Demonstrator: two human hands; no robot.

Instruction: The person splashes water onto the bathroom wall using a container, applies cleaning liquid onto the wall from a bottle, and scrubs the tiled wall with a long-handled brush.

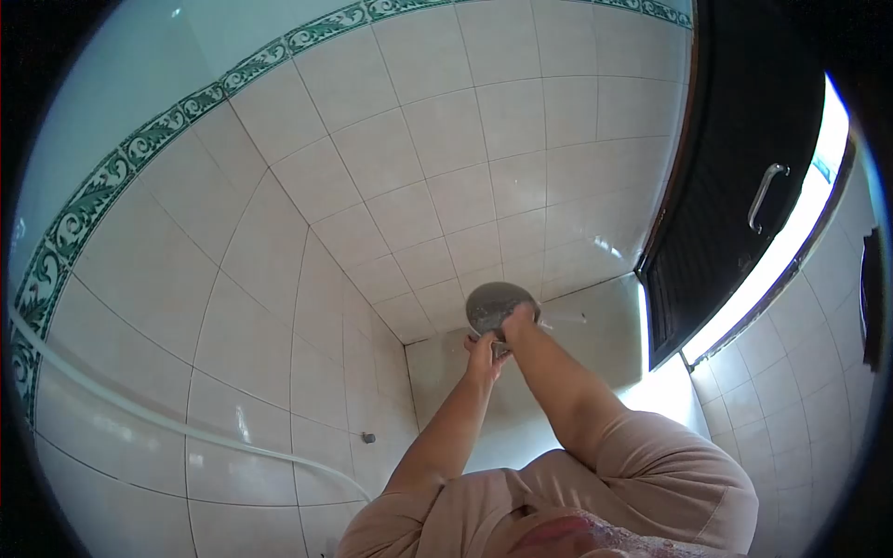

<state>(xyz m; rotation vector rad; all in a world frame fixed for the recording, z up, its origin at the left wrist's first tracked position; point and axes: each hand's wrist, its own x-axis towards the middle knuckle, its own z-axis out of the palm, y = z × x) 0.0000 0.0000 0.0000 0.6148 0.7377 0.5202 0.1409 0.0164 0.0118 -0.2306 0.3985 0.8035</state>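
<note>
A round, dark grey, shallow dish is held out in front of me, tilted so that its broad face shows. It looks like metal; whether it is a pan, bowl or lid I cannot tell. My left hand grips its lower edge, fingers closed. Against the right side of its face rests my right hand, with the fingers curled and pressed to the surface. Anything small inside those fingers is hidden. Small pale specks like droplets show near the dish.
Cream tiled walls with a green leaf-patterned border surround me. A pale hose hangs along the left wall near a small metal fitting. On the right stands a dark door with a metal handle, ajar, with bright light beside it.
</note>
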